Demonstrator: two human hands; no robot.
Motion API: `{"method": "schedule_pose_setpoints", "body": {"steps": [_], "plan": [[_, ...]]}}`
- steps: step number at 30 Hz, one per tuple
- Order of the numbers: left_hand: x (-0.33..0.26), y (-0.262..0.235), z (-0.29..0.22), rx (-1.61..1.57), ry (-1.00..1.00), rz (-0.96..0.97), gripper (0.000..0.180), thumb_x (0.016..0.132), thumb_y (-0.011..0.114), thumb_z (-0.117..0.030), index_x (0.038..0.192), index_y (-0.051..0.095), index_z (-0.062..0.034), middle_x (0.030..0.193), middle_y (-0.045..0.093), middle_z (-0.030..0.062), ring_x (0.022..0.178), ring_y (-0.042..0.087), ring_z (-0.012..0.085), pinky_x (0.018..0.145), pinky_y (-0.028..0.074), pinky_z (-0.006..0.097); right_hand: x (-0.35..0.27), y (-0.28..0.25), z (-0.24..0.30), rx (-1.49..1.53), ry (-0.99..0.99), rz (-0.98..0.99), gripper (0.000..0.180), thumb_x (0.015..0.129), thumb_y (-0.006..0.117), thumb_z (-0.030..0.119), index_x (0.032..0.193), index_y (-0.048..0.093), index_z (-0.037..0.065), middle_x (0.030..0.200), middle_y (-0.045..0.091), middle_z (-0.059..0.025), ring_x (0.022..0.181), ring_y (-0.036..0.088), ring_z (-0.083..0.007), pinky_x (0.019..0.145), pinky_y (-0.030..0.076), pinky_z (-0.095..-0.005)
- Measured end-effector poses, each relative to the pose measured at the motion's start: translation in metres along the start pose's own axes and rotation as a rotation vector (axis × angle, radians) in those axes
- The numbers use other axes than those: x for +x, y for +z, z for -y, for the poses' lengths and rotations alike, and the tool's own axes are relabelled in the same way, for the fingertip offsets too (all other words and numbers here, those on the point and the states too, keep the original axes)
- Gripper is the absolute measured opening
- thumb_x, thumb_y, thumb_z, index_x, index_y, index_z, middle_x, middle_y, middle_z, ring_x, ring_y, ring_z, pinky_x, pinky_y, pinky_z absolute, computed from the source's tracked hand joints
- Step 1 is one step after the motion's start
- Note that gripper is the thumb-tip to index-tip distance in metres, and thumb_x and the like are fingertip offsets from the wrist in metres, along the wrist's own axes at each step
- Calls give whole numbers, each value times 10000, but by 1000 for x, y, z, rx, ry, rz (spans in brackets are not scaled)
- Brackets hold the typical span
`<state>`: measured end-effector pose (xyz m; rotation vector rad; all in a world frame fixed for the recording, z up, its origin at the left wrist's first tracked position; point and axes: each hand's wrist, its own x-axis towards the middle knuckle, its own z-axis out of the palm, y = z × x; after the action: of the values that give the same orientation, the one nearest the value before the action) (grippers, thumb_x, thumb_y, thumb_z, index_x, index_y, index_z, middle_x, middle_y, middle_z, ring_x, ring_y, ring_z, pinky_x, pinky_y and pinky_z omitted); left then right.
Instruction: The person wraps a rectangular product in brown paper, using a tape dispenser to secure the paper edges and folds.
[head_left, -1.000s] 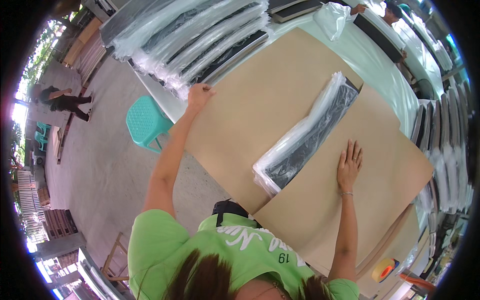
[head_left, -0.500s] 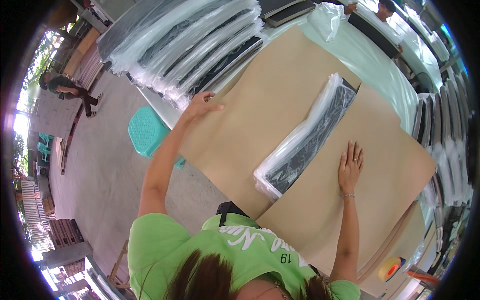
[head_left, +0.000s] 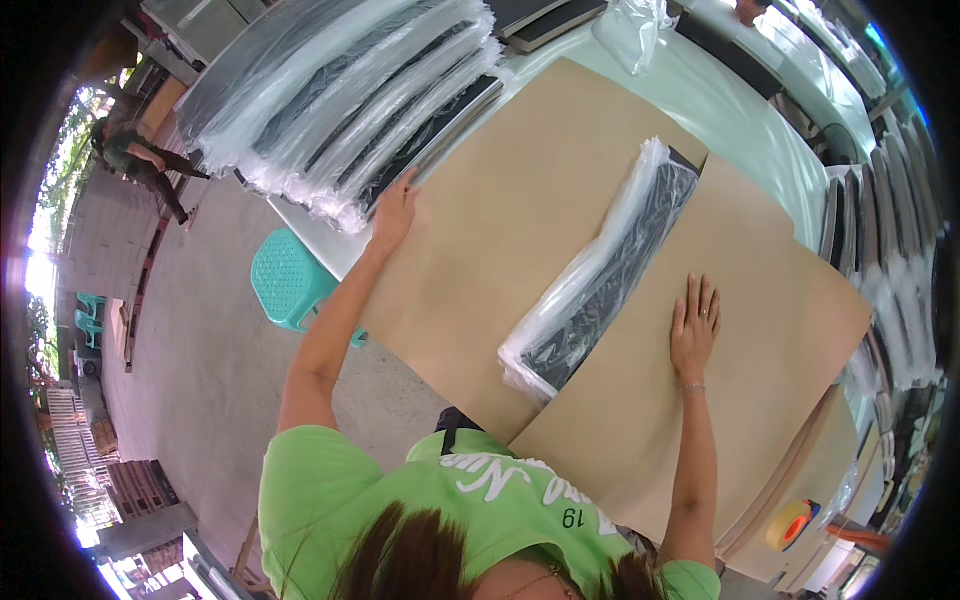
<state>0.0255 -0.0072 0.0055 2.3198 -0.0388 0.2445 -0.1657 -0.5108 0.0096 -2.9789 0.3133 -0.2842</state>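
Note:
A long dark panel in clear plastic wrap (head_left: 610,275) lies slantwise on a large brown cardboard sheet (head_left: 500,230). The sheet's right-hand part (head_left: 770,330) covers or meets the panel's right side. At the sheet's left edge rests my left hand (head_left: 394,214), fingers stretched along the edge and holding nothing. My right hand (head_left: 694,325) is open and lies flat, palm down, on the right-hand part of the sheet, beside the wrapped panel.
Several plastic-wrapped panels (head_left: 340,100) are stacked at the far left of the table. A teal stool (head_left: 289,278) stands left of it. A yellow-orange tape roll (head_left: 790,524) sits at the lower right. More panels (head_left: 895,230) stand at right. A person (head_left: 140,160) is at far left.
My left hand has gone from gripping the sheet's raised left edge to lying along it, and that edge now lies flatter. My right hand stays flat. The person at far left has moved.

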Motion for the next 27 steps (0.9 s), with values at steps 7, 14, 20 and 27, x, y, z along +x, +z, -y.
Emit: {"method": "schedule_pose_setpoints", "body": {"steps": [7,14,20,27], "plan": [[-13,0,-26,121,119,-100,240,880,632,-224,961,707,-10,996,652,184,908,626,322,849,484,385,0,2,-4,-13,2,-8,483,1023,339,368,1483,335,223,1558,269,-24,1441,199,-294,1166,147,-431],[6,26,-38,94,-203,116,606,752,755,-447,1135,645,9,1065,624,229,971,621,310,871,477,410,-1,0,-12,-52,13,-36,478,1019,353,357,1476,348,217,1552,281,-31,1438,203,-301,1168,148,-436],[91,23,-14,106,-519,530,841,699,706,-621,1221,602,30,1113,653,230,985,655,282,847,502,382,3,2,0,18,-10,-1,489,1027,322,375,1491,317,222,1564,253,-31,1445,186,-303,1168,143,-434],[117,29,-140,307,-10,893,714,778,677,-557,1190,610,22,1157,635,192,1038,618,304,892,476,401,-1,4,-4,73,62,-101,514,988,419,413,1461,371,219,1523,300,-104,1419,218,-331,1136,190,-473]]}}
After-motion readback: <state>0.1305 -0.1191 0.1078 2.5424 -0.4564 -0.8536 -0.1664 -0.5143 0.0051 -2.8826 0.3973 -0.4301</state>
